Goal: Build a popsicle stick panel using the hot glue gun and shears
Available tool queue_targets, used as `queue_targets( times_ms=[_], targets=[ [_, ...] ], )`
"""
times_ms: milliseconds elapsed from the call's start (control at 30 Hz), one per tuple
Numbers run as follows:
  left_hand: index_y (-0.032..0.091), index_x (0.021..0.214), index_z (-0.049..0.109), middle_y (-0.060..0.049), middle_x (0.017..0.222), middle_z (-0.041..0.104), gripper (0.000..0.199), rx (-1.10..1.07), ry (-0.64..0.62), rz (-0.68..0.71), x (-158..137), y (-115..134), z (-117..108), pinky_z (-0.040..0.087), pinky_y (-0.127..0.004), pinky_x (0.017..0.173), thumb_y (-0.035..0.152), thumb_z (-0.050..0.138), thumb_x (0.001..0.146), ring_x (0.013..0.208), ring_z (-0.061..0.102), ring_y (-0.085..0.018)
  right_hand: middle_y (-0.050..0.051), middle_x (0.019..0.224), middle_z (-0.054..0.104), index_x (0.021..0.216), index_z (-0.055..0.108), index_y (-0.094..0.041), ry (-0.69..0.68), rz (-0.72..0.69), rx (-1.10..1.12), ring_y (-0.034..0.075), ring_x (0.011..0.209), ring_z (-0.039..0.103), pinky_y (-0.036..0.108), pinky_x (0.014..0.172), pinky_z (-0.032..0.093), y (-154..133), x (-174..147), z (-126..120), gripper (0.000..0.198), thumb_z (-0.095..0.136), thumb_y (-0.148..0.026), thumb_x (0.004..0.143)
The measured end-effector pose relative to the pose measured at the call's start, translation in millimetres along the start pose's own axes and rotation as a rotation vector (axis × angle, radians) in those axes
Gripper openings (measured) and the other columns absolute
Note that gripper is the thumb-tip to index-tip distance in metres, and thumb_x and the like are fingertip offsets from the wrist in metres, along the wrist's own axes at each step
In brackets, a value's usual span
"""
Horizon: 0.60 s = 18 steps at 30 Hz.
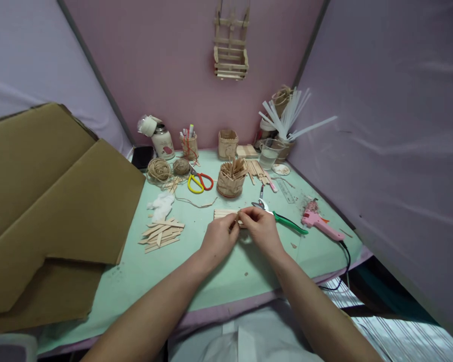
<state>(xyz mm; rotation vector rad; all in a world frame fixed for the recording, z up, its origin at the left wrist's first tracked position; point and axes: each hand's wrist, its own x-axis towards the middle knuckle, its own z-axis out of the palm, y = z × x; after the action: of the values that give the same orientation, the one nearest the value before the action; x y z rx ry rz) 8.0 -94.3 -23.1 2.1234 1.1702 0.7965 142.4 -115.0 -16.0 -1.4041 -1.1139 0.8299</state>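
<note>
Near the middle of the table, a small panel of pale craft sticks (223,213) laid side by side shows behind my fingers. My left hand (221,234) is closed at the panel's near side, thumb and fingers pinched together. My right hand (262,229) is pinched too, and its fingertips meet those of the left over the panel's edge. What lies between the fingertips is hidden or too small to name. Just beyond my right hand lie green-handled cutting pliers (290,222), partly covered by it. Loose craft sticks (162,235) are piled to the left.
A pink glue gun (320,223) with a black cord lies at right. Scissors (200,182), a stick-filled cup (231,180) and twine balls (159,171) stand farther back. A water cup (269,155) is near white glue sticks (287,118). Large cardboard (56,191) covers the left side.
</note>
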Motion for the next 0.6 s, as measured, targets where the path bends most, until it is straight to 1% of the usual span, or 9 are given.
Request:
queue_targets(
  times_ms=[167,267,333,433,500,600],
  targets=[
    [0.021,0.103,0.068,-0.005,0.094,0.074,0.023,0.098,-0.016,0.028,-2.5,2.2,1.8,0.045,-0.026,0.073,0.018,0.048,0.091,0.084,0.067,-0.018,0.000,0.062,0.064,0.067,0.065,-0.019,0.048,-0.020,-0.016,0.016,0.058,0.055,0.028,0.056,0.045,4.0,-0.2,2.6,0.013,0.063,-0.032,0.069],
    [0.020,0.106,0.067,-0.006,0.095,0.074,0.025,0.106,-0.021,0.034,-3.1,3.3,2.1,0.045,-0.026,0.074,0.017,0.048,0.091,0.085,0.067,-0.019,-0.001,0.059,0.061,0.065,0.063,-0.020,0.087,-0.023,-0.021,0.015,0.057,0.052,0.027,0.055,0.043,5.1,-1.8,4.6,0.008,0.061,-0.027,0.068],
    [0.020,0.106,0.067,-0.005,0.094,0.074,0.025,0.055,-0.010,0.017,-2.5,3.1,1.6,0.045,-0.026,0.074,0.017,0.048,0.090,0.083,0.066,-0.018,0.000,0.062,0.064,0.067,0.064,-0.020,0.081,-0.015,-0.009,0.016,0.059,0.056,0.028,0.057,0.046,4.9,-2.2,4.7,0.011,0.061,-0.029,0.070],
    [0.018,0.093,0.068,-0.003,0.083,0.072,0.019,-0.066,-0.009,-0.053,-0.6,1.7,0.2,0.045,-0.025,0.071,0.018,0.050,0.088,0.074,0.064,-0.016,0.004,0.072,0.072,0.076,0.069,-0.019,0.017,0.003,0.010,0.019,0.068,0.064,0.031,0.063,0.052,3.8,-1.6,2.6,0.021,0.061,-0.038,0.076],
    [0.018,0.087,0.068,-0.001,0.075,0.070,0.017,-0.115,-0.019,-0.086,0.4,0.8,-0.5,0.044,-0.024,0.068,0.018,0.051,0.086,0.069,0.061,-0.015,0.006,0.078,0.075,0.080,0.072,-0.019,-0.013,0.003,0.000,0.021,0.072,0.067,0.033,0.065,0.054,3.0,-1.0,0.5,0.024,0.063,-0.041,0.076],
    [0.018,0.091,0.068,-0.002,0.077,0.070,0.019,-0.108,-0.008,-0.074,0.5,0.5,-0.7,0.043,-0.024,0.069,0.016,0.050,0.086,0.070,0.061,-0.015,0.006,0.079,0.075,0.079,0.071,-0.018,-0.003,-0.025,-0.052,0.021,0.073,0.066,0.033,0.068,0.052,1.7,-0.8,-1.4,0.022,0.064,-0.038,0.075]
  ],
)
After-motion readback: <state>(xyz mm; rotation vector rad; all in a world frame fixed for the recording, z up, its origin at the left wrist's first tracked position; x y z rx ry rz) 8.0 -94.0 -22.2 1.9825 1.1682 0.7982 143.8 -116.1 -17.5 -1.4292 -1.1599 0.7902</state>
